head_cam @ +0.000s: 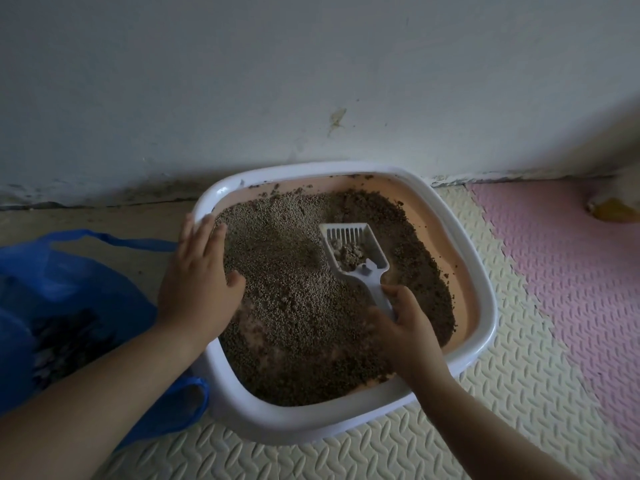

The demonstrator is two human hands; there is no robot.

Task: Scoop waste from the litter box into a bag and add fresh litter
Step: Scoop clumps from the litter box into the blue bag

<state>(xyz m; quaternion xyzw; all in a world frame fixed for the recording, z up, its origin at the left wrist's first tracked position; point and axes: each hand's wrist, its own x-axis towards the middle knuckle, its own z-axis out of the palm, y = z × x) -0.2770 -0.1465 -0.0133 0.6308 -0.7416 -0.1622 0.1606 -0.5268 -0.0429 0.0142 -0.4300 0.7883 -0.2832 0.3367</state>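
I am in the scooping step. My right grip (405, 327) is wrapped round the handle of the white scoop (353, 251), whose slotted head lies low over the litter (284, 313) near the middle of the litter box (486, 306), tip pointing away from me. A pale clump (348, 254) sits in its pan with a few loose grains. My left grip (197, 282) holds nothing: its fingers lie flat and spread across the box's left rim and the edge of the litter, steadying the box, I judge. The blue bag (69, 271) lies on the floor (104, 216) just beside the box on my left, its mouth slack, something dark inside.

Next, as I judge it, I must lift the scoop level, shake it slightly so clean grains drop through the slots, then carry it left to the bag. The bag's mouth is not held wide, so my left grip probably has to leave the rim and open it first, or the clump may land on the floor. No fresh litter supply is in view; that step is not yet begun
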